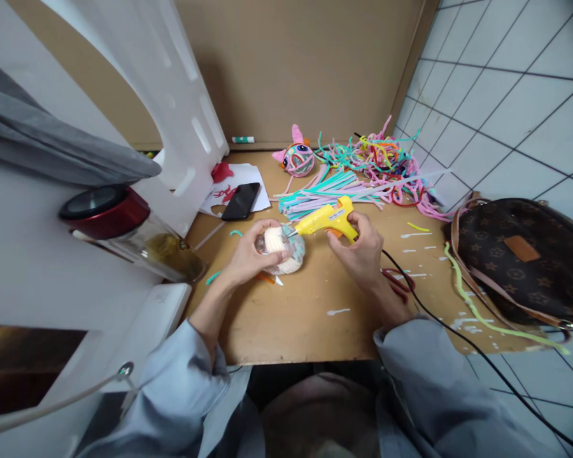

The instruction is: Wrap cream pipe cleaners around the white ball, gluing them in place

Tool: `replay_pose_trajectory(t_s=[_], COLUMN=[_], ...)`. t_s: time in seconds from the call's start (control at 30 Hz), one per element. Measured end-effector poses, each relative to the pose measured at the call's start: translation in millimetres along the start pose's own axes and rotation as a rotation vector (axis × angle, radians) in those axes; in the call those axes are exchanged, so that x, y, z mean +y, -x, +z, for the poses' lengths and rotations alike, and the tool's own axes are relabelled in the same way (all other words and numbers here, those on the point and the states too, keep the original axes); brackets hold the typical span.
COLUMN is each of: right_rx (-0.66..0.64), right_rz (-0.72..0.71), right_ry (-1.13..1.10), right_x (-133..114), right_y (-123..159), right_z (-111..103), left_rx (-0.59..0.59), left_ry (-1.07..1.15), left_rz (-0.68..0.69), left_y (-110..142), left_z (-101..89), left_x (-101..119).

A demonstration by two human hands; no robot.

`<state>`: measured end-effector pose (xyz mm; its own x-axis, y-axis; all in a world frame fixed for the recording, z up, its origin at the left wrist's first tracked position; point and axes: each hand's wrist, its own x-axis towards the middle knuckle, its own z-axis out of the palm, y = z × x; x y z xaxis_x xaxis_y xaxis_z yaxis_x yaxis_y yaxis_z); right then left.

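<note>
My left hand [255, 251] grips a round, clear ball [293, 254] partly covered with cream and pale teal fuzzy strips. In my right hand [363, 251] is a yellow hot glue gun [327, 218], its fingers wrapped round the handle. The gun's metal nozzle points left and meets the ball's upper side, though I cannot tell whether it touches. A black cord runs from the gun side past my right wrist. Red-handled scissors [401, 280] lie partly hidden behind that wrist. Orange and white scraps [267, 278] show under the ball.
Pink and teal pipe cleaners [329, 194] lie beyond the gun, near a tangled heap [386, 156] and a decorated ball [300, 160]. A phone [241, 201] rests on paper. A glass bottle [167, 251] leans at left; a brown handbag [525, 254] sits right.
</note>
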<state>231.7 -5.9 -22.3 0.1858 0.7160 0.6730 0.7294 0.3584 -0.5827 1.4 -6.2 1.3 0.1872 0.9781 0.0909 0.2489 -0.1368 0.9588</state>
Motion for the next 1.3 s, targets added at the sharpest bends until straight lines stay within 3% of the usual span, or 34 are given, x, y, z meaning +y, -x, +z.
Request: replay_pose_trajectory(t_s=[0.83, 1.3], right_rx=[-0.058, 0.059], right_rz=[-0.067, -0.21], right_ry=[0.006, 0.03], right_x=[1.5, 5.7], right_y=[1.2, 2.2], right_z=[-0.4, 3.0], left_rx=[0.0, -0.015], left_ry=[-0.016, -0.009], left_rz=[0.033, 0.02], left_y=[-0.4, 0.8], left_z=[0.5, 1.0], left_x=[-2.9, -1.1])
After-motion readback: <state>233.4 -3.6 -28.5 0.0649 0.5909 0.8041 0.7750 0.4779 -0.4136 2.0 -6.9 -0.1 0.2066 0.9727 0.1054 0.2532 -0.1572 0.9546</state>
